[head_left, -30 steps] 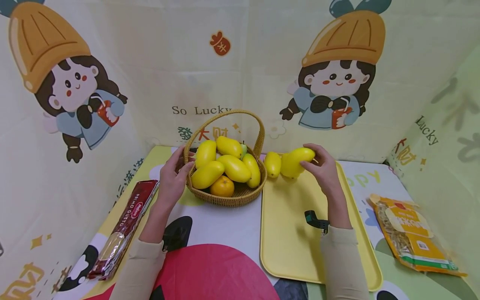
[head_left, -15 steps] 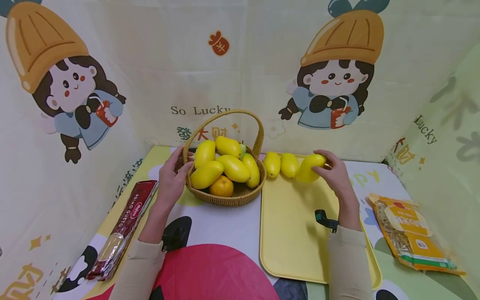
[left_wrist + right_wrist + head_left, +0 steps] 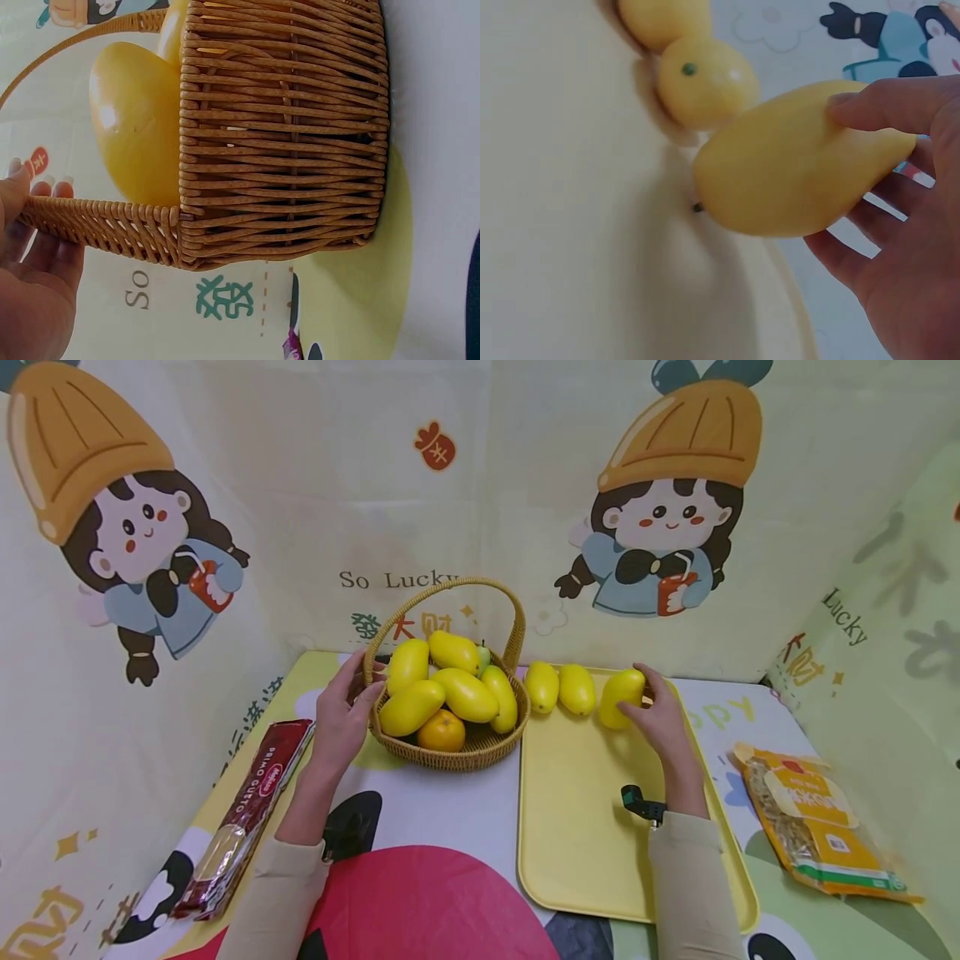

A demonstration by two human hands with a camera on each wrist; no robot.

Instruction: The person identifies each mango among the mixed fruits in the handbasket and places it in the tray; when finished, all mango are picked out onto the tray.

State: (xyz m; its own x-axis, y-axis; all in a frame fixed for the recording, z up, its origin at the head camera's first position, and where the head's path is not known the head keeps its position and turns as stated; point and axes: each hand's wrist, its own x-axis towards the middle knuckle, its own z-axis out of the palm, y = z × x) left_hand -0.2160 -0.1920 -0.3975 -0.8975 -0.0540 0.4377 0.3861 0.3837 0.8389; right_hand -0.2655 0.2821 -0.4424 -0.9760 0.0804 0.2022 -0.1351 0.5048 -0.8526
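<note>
My right hand grips a yellow mango near the far right corner of the yellow tray. In the right wrist view the thumb lies on one side of the mango and the fingers on the other. Two more mangoes, one of them the nearer mango, lie in a row to its left at the tray's far end. My left hand holds the handle of the wicker basket at its left side; the left wrist view shows thumb and fingers about the handle. Several mangoes and an orange fill the basket.
A dark red packet lies left of the left forearm. On the far right is an orange bag with a clear window. Printed cloth walls rise behind and at both sides.
The right hand has carried its mango rightward from above the second mango, then lowered it beside that one. The mango has turned more upright. The left hand has stayed at the basket.
</note>
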